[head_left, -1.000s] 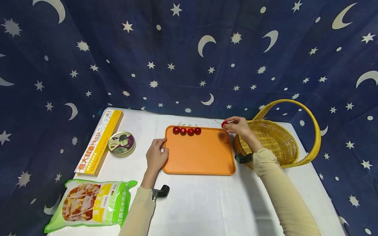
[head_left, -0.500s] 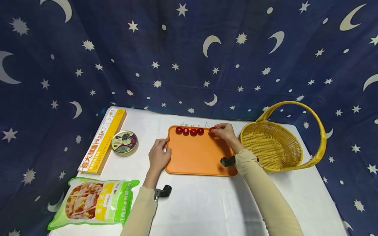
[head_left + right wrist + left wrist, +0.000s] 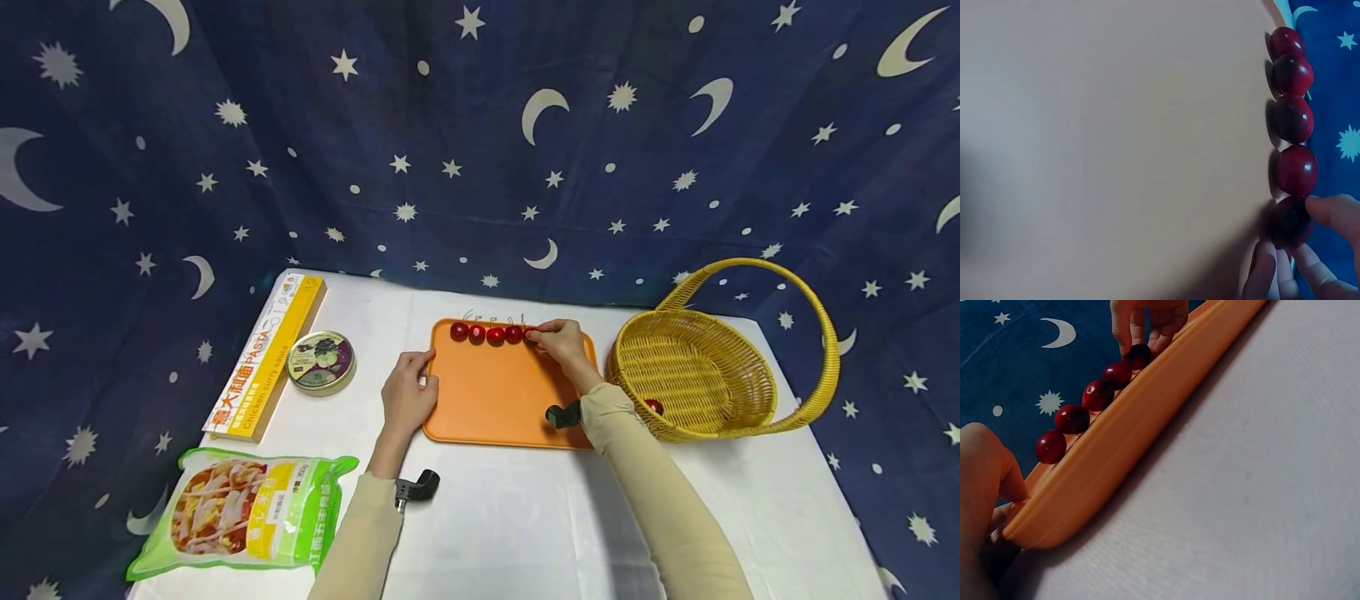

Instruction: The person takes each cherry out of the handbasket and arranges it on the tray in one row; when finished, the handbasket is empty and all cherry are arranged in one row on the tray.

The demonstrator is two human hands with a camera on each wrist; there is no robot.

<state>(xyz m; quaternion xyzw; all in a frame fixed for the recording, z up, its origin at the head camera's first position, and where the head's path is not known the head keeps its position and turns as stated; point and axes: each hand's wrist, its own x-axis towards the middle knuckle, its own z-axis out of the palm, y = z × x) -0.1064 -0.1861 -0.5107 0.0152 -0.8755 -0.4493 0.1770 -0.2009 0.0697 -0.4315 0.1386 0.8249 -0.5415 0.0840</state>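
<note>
An orange tray [image 3: 510,400] lies on the white table, and a row of dark red cherries [image 3: 486,334] runs along its far rim. My right hand [image 3: 542,336] pinches one more cherry [image 3: 1290,222] and has it down at the right end of that row, against the last cherry [image 3: 1296,170]. The left wrist view shows the same row [image 3: 1085,406] with the right hand's fingertips [image 3: 1124,339] over the end cherry [image 3: 1138,356]. My left hand [image 3: 420,379] holds the tray's left edge [image 3: 1035,519], with the thumb on the rim.
A yellow wicker basket [image 3: 750,392] with a tall handle stands right of the tray, with one cherry [image 3: 654,406] inside. On the left lie a yellow pasta box [image 3: 270,354], a round tin [image 3: 321,362] and a green food bag [image 3: 240,512]. Starry blue cloth hangs behind.
My right hand has carried the cherry left from beside the basket to the end of the row on the tray. The left hand has stayed on the tray's edge.
</note>
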